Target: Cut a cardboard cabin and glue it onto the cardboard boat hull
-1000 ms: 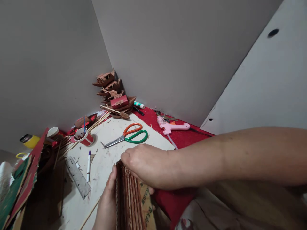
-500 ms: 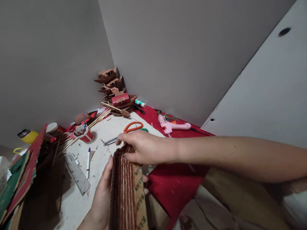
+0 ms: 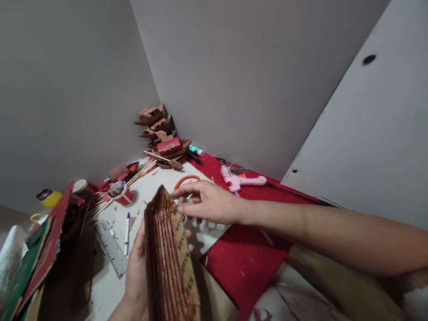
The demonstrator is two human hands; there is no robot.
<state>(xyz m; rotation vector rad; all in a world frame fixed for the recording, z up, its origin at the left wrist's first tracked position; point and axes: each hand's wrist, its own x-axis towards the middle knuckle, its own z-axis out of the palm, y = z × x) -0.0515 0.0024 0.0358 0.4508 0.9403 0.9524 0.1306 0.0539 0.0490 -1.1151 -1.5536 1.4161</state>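
A long cardboard boat hull [image 3: 169, 263] with a pointed far end is in my left hand [image 3: 136, 261]. Its inside is ridged and stained reddish brown, and printed characters run along the bare tan right wall. The left hand is wrapped around it from below: the palm is on the left side, and fingertips show past the right wall. My right hand [image 3: 214, 203] is at the hull's pointed end, thumb and forefinger apart at the top of the right wall. Behind that hand, scissors with orange handles [image 3: 187, 179] are partly hidden.
Small brown model boats [image 3: 167, 149] are stacked in the corner. A pink glue gun [image 3: 239, 180] lies on red sheeting [image 3: 245, 263]. On the left are a paper cup [image 3: 122, 196], a marker [image 3: 127, 234], a ruler [image 3: 112, 249] and cardboard pieces [image 3: 47, 249].
My right hand has moved off the inside of the pointed end to its right wall, and its fingers have spread. The hull has shifted slightly left and tilted, showing more of its printed wall.
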